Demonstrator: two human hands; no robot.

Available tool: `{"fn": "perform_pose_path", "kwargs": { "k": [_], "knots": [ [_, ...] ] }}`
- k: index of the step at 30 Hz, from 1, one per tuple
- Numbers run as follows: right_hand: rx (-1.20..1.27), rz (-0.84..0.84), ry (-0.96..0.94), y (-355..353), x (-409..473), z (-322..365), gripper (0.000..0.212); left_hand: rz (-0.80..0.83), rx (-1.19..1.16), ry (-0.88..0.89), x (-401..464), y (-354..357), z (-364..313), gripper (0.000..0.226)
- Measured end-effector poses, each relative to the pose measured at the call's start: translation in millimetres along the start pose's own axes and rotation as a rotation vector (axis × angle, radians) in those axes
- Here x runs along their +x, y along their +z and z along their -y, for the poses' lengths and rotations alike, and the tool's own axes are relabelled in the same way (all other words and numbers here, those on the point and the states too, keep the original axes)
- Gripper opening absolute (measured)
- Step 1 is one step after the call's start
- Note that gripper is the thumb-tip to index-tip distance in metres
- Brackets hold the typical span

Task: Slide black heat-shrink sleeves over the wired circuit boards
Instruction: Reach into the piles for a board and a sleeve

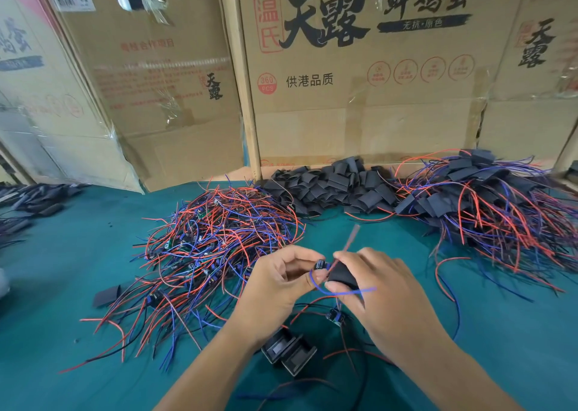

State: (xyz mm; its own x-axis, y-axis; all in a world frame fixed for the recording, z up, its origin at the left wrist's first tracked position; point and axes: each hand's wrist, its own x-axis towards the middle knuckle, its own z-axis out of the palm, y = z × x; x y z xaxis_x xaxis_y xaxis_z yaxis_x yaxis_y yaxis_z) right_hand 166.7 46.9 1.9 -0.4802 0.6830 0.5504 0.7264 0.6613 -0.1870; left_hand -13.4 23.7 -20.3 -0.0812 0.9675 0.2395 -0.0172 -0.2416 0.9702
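Above a green-covered bench [93, 254], the head camera showed a person's two hands meeting at mid-frame. The left hand [278, 280] pinched a small wired circuit board with a dark cylindrical capacitor [321, 265], apparently to steady it. The right hand [375, 280] gripped a short black heat-shrink sleeve [343, 275] with its mouth turned towards the board, a hold that suited pushing one into the other. A red lead [346, 244] stood up between the fingers and a blue lead [347, 291] curled out beneath them, probably threaded ahead of the board.

Supplies lay within reach: a tangled heap of bare boards with red and blue wires [215, 238] on the left, a pile of flat black sleeves [331, 185] against the printed cardboard cartons [359, 97], and a heap of sleeved boards [488, 198] on the right.

Fingers hid most of the board, so how far it sat inside the sleeve could not be told. The red lead was blurred. Two black box-like parts [289, 352] by the left wrist were half covered and hard to identify.
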Motion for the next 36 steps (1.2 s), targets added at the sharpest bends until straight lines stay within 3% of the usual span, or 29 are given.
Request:
{"fn": "perform_pose_path", "kwargs": {
  "k": [9,17,27,36],
  "knots": [
    [0.116,0.13,0.05,8.2,-0.2,-11.6,0.05,-0.001,-0.065,-0.027,1.1,4.3,3.4,0.024],
    [0.134,0.157,0.052,7.7,1.0,-14.0,0.048,-0.046,-0.073,-0.048,0.2,5.7,5.1,0.023],
    [0.087,0.223,0.057,2.2,2.4,-17.7,0.047,-0.098,-0.045,0.048,1.1,0.9,-0.9,0.018],
    [0.189,0.241,0.045,0.9,1.0,-11.5,0.045,-0.023,0.007,0.015,-2.8,8.8,-1.1,0.02]
  ]
}}
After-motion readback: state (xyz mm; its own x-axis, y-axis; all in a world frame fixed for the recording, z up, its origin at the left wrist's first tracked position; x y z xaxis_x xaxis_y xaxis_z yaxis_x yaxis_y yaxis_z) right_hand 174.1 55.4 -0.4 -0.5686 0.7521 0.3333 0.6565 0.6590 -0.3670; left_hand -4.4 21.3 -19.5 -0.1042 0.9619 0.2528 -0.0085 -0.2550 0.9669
